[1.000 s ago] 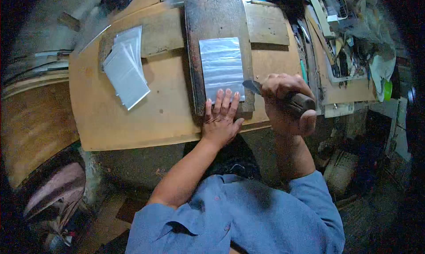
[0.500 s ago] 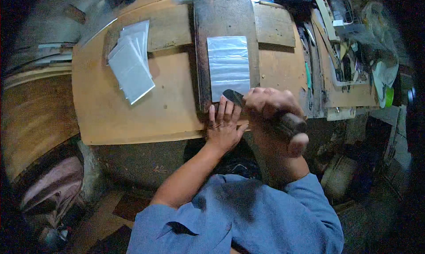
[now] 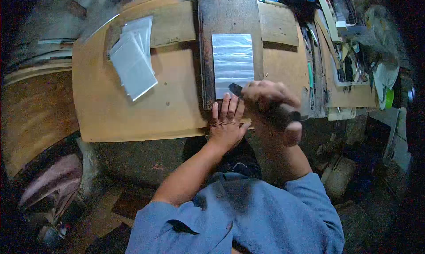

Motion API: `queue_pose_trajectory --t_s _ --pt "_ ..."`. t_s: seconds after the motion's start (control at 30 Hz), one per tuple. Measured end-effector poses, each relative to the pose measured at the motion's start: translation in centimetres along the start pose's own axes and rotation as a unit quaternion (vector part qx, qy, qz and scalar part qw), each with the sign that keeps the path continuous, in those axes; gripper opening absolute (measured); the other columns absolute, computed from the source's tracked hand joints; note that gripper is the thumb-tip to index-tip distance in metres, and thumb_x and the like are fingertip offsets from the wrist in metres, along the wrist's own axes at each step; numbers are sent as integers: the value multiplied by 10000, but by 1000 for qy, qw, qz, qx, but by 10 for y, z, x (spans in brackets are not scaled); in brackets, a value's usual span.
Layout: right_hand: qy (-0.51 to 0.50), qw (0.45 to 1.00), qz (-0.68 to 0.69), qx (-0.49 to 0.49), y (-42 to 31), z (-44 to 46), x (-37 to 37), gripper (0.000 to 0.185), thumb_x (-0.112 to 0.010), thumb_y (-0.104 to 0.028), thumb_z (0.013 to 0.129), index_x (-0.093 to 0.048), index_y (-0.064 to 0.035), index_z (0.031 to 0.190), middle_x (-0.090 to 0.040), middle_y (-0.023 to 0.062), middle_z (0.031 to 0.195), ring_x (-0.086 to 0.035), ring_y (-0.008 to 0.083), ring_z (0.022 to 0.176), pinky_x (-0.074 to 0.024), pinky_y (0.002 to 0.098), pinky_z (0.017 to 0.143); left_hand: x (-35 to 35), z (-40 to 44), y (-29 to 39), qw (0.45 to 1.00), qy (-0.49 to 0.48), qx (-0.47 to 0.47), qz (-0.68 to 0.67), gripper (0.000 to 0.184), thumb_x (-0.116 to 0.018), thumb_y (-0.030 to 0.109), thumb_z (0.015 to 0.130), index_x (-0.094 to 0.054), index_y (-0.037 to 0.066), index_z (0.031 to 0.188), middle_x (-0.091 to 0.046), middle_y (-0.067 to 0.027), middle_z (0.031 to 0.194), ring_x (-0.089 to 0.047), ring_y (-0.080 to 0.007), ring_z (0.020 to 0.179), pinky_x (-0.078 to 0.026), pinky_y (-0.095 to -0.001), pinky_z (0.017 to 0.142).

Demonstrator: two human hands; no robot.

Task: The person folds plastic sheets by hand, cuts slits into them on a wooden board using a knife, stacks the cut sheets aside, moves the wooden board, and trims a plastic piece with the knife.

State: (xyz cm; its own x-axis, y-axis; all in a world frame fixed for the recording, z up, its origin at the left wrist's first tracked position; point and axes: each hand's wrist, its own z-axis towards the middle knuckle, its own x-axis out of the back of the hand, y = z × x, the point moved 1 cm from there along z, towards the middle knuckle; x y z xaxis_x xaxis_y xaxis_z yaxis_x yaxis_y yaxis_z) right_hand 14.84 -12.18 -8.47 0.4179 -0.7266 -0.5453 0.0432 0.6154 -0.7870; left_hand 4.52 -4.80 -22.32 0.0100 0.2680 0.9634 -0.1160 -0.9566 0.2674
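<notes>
Your left hand (image 3: pixel 227 125) lies palm down with the fingers spread, grasping nothing, its longer fingertips over the near edge of the silvery sheet (image 3: pixel 233 59). Your right hand (image 3: pixel 272 105) is clenched round the dark handle of the tool (image 3: pixel 236 90), thumb toward you. It is blurred, so the finger detail is hard to read. The tool's short dark blade points to ten o'clock, over the sheet's near end; you cannot tell from here whether it touches.

Taking the sheet as the middle of the clock, your left hand is at six and your right between four and five. The sheet lies flat on the thick board (image 3: pixel 228 15), with ripples running across it. The board runs away from you toward twelve, its near end by your left hand.

At nine, well apart from your hands, a fanned pile (image 3: pixel 135 70) of pale sheets lies on the table (image 3: pixel 133 125). One flat plank (image 3: pixel 175 28) sits at ten, and another (image 3: pixel 280 26) between one and two. Farther out at three is the tray (image 3: pixel 352 82) of tools, with the bright green roll (image 3: pixel 389 99) just beyond it.
</notes>
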Motion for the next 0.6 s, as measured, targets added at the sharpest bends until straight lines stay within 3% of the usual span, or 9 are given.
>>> queue_pose_trajectory --t_s 0.03,0.1,0.17,0.23,0.27,0.33,0.5,0.6 --pt "64 997 -32 -32 1 1 1 677 -606 -699 683 -493 -58 869 -441 58 788 -427 208 739 -374 377 726 0 1 -1 1000 10 3 -23 818 -639 496 729 -320 134 1390 -253 -109 1450 -150 -288 1382 -76 -513 1085" --pt "89 992 -54 -70 -10 0 3 682 -608 -708 675 -490 -65 870 -449 50 790 -425 208 740 -373 370 728 3 1 -1 999 18 4 -45 846 -644 494 727 -295 139 1411 -249 -109 1454 -151 -287 1381 -77 -513 1085" --pt "35 997 58 29 -14 -4 7 662 -610 -665 701 -495 -46 906 -443 53 783 -421 213 733 -369 367 722 6 4 -1 998 23 10 -57 889 -653 499 717 -260 146 1432 -238 -105 1462 -154 -287 1380 -74 -509 1086" --pt "122 992 -13 40 -10 -10 6 648 -604 -652 717 -480 -41 891 -421 49 755 -410 212 718 -359 367 702 7 5 -1 999 26 7 -41 808 -644 498 721 -342 131 1374 -257 -114 1455 -168 -294 1376 -79 -509 1088" --pt "126 992 -4 9 -9 -9 10 659 -604 -669 708 -476 -45 874 -414 48 747 -403 212 711 -352 365 692 8 5 0 999 30 2 -27 735 -635 497 725 -423 115 1316 -276 -122 1447 -183 -302 1371 -84 -509 1090" --pt "75 995 -45 -49 -17 3 18 657 -599 -681 710 -465 -49 830 -410 51 742 -390 214 700 -336 356 675 9 6 1 999 28 1 -18 776 -630 509 728 -383 121 1353 -266 -118 1451 -178 -302 1372 -79 -510 1090" --pt "95 995 -32 20 -23 -10 24 631 -610 -643 720 -469 -40 841 -414 46 755 -384 199 706 -323 339 677 9 3 2 1000 5 4 -6 870 -621 537 732 -279 142 1429 -244 -106 1460 -173 -302 1370 -72 -506 1090" --pt "102 995 -6 -20 -27 -3 28 624 -643 -630 694 -482 -52 868 -411 36 782 -371 192 725 -318 331 690 11 6 3 1000 12 2 3 853 -615 536 739 -289 145 1424 -250 -111 1456 -178 -305 1367 -75 -505 1089"
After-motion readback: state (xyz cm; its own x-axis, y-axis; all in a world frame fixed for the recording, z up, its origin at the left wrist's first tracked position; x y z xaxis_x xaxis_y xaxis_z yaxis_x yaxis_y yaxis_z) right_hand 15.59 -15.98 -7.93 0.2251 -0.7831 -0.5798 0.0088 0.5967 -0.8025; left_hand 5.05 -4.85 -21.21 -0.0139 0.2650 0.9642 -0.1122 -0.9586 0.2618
